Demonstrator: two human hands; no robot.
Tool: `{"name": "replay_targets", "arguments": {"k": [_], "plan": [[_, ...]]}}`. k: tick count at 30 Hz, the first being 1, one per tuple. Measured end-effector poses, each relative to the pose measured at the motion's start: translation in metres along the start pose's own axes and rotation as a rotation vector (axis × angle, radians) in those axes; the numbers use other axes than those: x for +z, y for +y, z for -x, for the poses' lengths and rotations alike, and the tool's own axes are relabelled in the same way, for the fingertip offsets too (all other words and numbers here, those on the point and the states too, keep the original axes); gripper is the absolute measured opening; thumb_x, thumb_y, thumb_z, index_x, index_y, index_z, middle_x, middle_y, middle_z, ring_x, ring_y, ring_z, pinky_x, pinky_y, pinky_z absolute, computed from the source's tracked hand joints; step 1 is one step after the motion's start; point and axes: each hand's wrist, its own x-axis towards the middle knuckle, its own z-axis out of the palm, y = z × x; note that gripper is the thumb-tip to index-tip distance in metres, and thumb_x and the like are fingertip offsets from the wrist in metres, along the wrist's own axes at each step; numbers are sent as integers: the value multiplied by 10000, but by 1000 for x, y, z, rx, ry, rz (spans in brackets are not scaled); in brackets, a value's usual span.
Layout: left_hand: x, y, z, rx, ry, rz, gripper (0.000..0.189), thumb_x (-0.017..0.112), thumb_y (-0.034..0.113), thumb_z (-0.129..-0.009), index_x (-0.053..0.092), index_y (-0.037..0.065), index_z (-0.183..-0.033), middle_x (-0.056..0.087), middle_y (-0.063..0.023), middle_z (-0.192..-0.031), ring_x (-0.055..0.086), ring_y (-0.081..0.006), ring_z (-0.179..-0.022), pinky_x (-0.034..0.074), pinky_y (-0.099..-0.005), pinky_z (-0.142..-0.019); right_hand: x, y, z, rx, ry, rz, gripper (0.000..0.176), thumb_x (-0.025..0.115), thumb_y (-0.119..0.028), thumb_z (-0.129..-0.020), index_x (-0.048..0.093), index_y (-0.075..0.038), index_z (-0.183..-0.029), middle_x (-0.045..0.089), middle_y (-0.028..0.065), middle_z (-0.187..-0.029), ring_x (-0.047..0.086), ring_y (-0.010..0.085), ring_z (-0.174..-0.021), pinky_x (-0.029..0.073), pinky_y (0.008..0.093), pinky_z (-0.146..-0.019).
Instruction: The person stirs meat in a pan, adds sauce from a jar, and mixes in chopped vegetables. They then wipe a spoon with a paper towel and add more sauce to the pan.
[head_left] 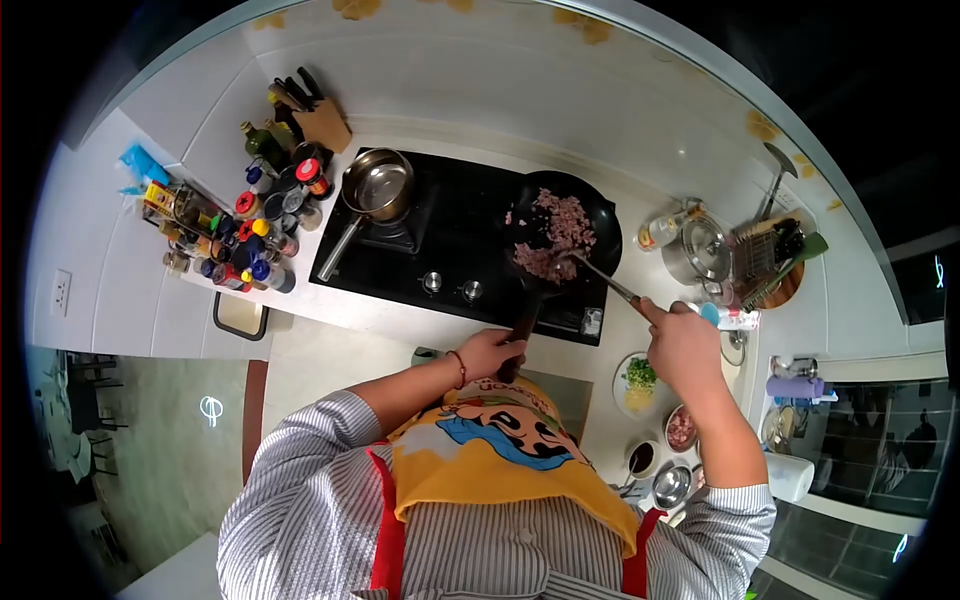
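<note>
A black wok (518,205) stands on the right side of the black hob (465,215), with browned minced meat (562,222) spread in it. My left hand (487,357) is closed on the wok's handle (524,325), which points towards my apron. Closed round the handle of a long cooking spatula (612,284), my right hand (685,345) is to the right of the wok. The spatula's metal end lies in the meat, near the wok's right side; its exact shape is partly hidden.
A steel saucepan (378,187) sits on the left burner. Bottles and jars (262,240) crowd the left counter beside a knife block (323,127). To the right are a steel pot (698,252), a plate of chopped greens (637,384) and small bowls (671,487).
</note>
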Motion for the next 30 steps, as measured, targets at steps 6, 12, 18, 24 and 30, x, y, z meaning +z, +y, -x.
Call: {"name": "replay_targets", "arguments": {"k": [6,12,18,24,30], "plan": [[2,13,6,-40,-14,22,332,596,298,-1038,657,-20,-1110,715,-80,-983,672,-152,-863,560,-311,-753,60,15,-52,-3,149,-16,508,584,-76,-842,658,-222,-1323,659,154,-932,700,343,-774,573,439,-687],[1,6,-3,-43,-27,21,321,570,290,-1048,651,-17,-1089,700,-65,-945,649,-149,-809,549,-311,-711,92,29,-82,96,226,-255,460,596,-95,-859,679,-223,-1294,696,179,-936,696,375,-856,568,484,-775],[5,-6,-8,1,2,29,311,549,274,-1054,648,-21,-1060,683,-59,-913,621,-142,-773,521,-304,-705,-3,23,-19,38,33,-117,383,645,-110,-829,744,-218,-1184,731,144,-948,707,330,-911,568,468,-792],[5,-8,-10,-1,-17,12,291,510,265,-1069,615,-6,-1077,657,-52,-907,594,-135,-760,509,-291,-710,80,29,-45,79,132,-137,499,629,-103,-830,670,-249,-1306,670,127,-960,692,349,-862,567,458,-751],[13,-18,-17,46,6,-84,272,479,281,-1078,584,30,-1082,635,-25,-910,570,-116,-784,507,-287,-730,211,78,-2,256,318,-497,482,637,-57,-818,631,-110,-1297,674,170,-1104,656,407,-995,541,489,-851]]}}
